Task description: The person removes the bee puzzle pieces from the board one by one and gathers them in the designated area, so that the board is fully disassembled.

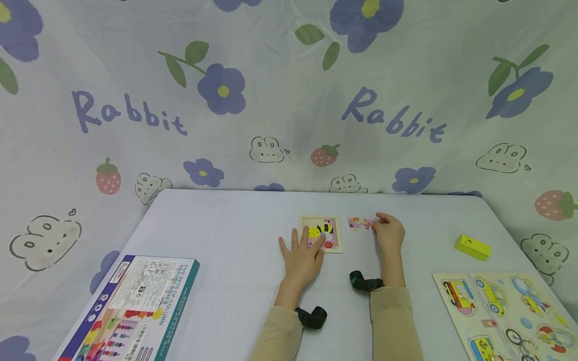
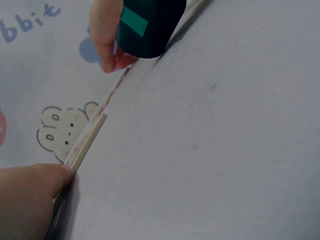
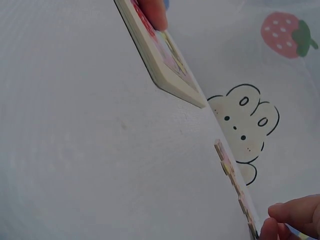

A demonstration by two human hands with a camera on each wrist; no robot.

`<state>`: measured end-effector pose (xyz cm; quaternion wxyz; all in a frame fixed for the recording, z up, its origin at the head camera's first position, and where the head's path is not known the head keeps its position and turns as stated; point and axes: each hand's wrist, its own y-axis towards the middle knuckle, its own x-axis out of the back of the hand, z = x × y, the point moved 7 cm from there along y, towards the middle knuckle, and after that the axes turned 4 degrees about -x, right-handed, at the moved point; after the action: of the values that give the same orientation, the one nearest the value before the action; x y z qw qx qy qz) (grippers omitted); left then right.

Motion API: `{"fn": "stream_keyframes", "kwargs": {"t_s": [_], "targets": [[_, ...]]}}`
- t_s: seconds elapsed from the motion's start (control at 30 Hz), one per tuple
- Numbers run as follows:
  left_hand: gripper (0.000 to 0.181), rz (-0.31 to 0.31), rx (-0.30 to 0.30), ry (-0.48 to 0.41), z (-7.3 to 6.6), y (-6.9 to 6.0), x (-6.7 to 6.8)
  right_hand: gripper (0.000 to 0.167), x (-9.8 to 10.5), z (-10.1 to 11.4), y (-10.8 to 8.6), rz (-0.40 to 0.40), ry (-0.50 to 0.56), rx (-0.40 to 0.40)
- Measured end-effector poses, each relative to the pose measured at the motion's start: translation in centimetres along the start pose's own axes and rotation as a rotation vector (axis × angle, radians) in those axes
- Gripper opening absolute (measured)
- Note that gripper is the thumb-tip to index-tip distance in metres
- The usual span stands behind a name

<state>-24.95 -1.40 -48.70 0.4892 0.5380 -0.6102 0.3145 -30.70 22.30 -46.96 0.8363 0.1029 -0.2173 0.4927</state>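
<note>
A small square puzzle board (image 1: pixel 339 235) with a pale wooden rim and a yellow-and-black bee picture lies on the white table. My left hand (image 1: pixel 301 258) rests on its left and lower part with fingers spread, covering some of the picture. In the right wrist view, a fingertip (image 3: pixel 156 15) presses on the board's face. Right of the board lie several pink puzzle pieces (image 1: pixel 355 223), flat and close together. My right hand (image 1: pixel 389 234) is at the right end of these pieces, fingers bent; whether it pinches one cannot be told.
A yellow block (image 1: pixel 472 247) lies on the right of the table. A wooden vehicle puzzle board (image 1: pixel 510 306) occupies the near right corner. At the near left lies a printed box (image 1: pixel 149 296). A patterned cloth (image 1: pixel 280 90) hangs behind the table.
</note>
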Motion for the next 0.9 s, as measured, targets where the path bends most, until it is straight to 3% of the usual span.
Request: {"fn": "stream_keyframes", "kwargs": {"t_s": [0.17,0.37,0.8,0.9], "targets": [[0.041,0.000,0.000,-0.001,0.0,0.0,0.0,0.028,-0.4,0.3,0.0,0.019,0.006,0.018],[0.040,0.000,-0.001,0.003,-0.1,0.0,0.1,0.027,-1.2,1.7,-0.4,0.048,0.002,0.100],[0.040,0.004,-0.003,0.004,-0.1,0.0,0.0,0.028,-4.4,3.5,-1.5,0.220,-0.038,0.187],[0.039,-0.027,-0.014,-0.003,-0.1,0.0,0.1,0.028,-4.9,4.1,-1.9,0.247,-0.052,0.215]]}}
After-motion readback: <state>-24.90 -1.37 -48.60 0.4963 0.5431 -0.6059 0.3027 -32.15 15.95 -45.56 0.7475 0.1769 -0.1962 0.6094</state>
